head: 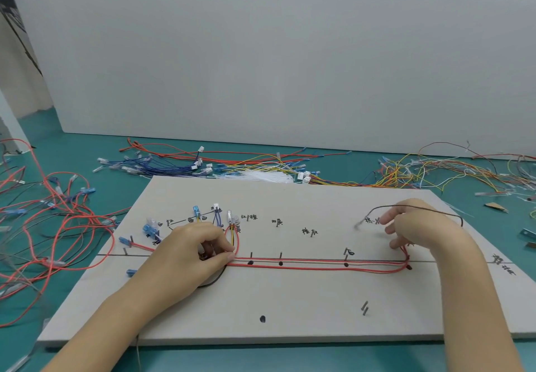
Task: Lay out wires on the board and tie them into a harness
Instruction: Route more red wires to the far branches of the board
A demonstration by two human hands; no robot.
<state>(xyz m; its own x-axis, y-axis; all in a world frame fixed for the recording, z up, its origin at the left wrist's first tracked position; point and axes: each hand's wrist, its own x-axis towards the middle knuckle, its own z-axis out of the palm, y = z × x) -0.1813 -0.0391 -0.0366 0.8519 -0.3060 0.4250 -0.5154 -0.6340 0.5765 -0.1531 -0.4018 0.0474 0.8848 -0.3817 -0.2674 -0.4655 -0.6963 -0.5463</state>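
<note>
From the head view, your left hand [193,251] pinches the red wires [313,264] where they bend up off the long run on the board [290,308]. Your right hand [417,226] grasps a dark wire [429,210] that arches loose above the board's right end. Its free tip hangs near a labelled pin.

If you pull that dark wire hard, I judge it could drag the red bundle off the pins at the right bend. Easing your left pinch could let the looped wires spring out of line. The slack arch could also snag a pin.

The board lies on a teal table [87,168]. Spare wires [261,162] with connectors are scattered behind it and to both sides. A plain white wall [290,52] stands behind.
</note>
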